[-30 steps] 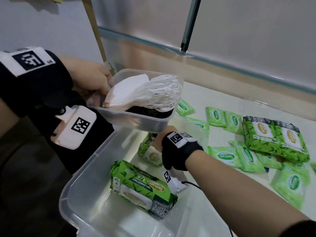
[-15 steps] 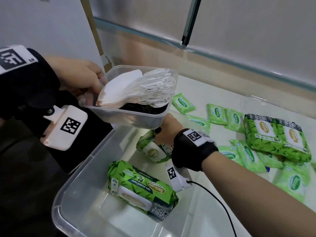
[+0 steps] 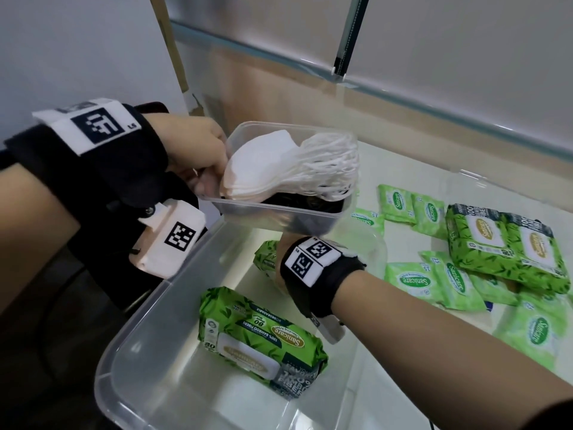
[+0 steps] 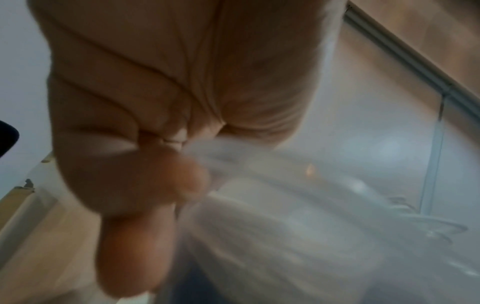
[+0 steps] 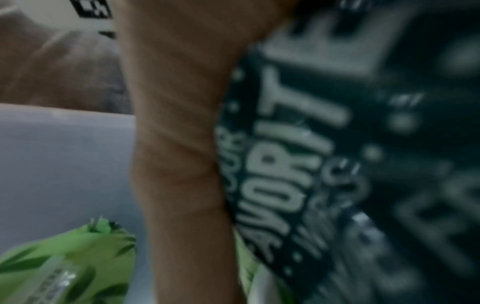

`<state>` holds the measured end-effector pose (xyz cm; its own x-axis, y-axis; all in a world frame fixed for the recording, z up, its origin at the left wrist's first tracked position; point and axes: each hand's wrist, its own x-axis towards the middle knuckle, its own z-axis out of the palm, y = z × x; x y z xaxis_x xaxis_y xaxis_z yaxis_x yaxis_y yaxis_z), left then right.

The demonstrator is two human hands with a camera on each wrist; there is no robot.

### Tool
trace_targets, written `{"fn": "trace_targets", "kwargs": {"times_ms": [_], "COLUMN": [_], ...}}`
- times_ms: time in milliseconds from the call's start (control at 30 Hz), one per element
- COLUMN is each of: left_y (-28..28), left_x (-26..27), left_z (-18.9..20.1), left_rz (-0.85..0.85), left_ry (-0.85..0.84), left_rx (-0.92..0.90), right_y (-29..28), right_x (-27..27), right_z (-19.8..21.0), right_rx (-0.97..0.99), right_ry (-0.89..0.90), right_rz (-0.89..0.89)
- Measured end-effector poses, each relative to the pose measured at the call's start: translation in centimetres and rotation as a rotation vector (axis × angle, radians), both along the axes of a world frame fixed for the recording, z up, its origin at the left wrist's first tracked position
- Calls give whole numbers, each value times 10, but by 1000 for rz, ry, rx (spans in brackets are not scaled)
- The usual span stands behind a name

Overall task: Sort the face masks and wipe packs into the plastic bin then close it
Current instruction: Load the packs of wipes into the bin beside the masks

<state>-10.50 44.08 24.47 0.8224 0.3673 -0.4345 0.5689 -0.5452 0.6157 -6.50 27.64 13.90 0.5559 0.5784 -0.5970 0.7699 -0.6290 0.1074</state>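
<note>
second large wipe pack goes low into the bin as the mask tub waits overhead

a person's right hand (image 3: 280, 259) reaches into the far end of the clear plastic bin (image 3: 145, 330), its fingers wrapped around a large green wipe pack (image 3: 265, 254); the right wrist view shows the palm pressed against the pack's dark printed end (image 5: 337, 164). compared with a second ago the hand and pack have pushed further under the small clear tub (image 3: 279, 218), so that most of the hand is now hidden beneath it. whether the pack touches the bin floor cannot be told. the left hand (image 3: 198, 150) grips the tub's near rim, thumb inside and fingers curled outside, holding it tilted above the bin with a stack of white face masks (image 3: 291, 162) and dark ones beneath. the tub has stayed aloft throughout, drifting only slightly. another large wipe pack (image 3: 260, 336) already lies flat in the middle of the bin. on the table (image 3: 403, 169) to the right, two large packs (image 3: 502, 243) and a scatter of small green wipe sachets (image 3: 431, 280) are still outside, and no lid is in view. the sorting looks only begun: the pack in hand seems about to be released, with the masks, the remaining packs and the closing yet to come.
</note>
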Motion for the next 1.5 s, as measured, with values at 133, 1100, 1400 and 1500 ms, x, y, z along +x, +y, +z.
{"fn": "trace_targets", "kwargs": {"times_ms": [133, 1100, 1400, 1500], "left_y": [-8, -28, -50, -55], "left_x": [8, 29, 39, 38], "left_z": [-6, -23, -29, -33], "left_rz": [14, 115, 69, 19], "left_ry": [-38, -148, -124, -102], "left_rx": [-21, -104, -111, -81], "right_y": [-14, 14, -1, -2], "right_x": [13, -10, -13, -17], "right_z": [11, -41, -74, -73], "right_rx": [85, 120, -95, -62], "right_ry": [60, 169, 209, 225], "right_rz": [95, -78, -160, -162]}}
